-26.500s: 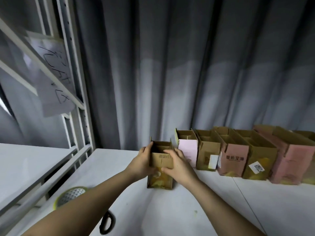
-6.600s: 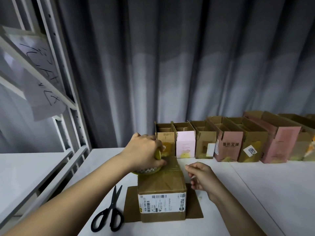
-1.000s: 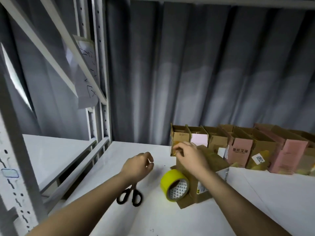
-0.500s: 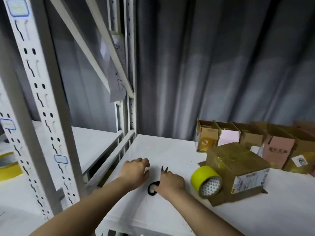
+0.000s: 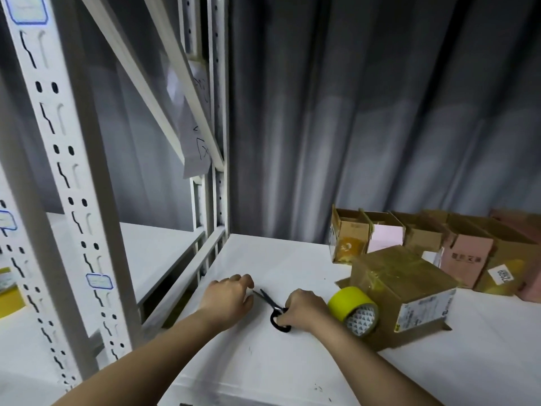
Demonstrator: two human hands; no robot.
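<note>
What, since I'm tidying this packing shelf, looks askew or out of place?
The taped box sits skewed to the row of open boxes behind it, on a cardboard sheet that pokes out underneath. The yellow tape roll stands on edge against the box.

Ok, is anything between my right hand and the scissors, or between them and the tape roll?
Nothing visible. The right hand grips the scissors by the handles on the table, the left hand beside the blade tips. The yellow tape roll stands just beside the right hand, against the taped box.
</note>
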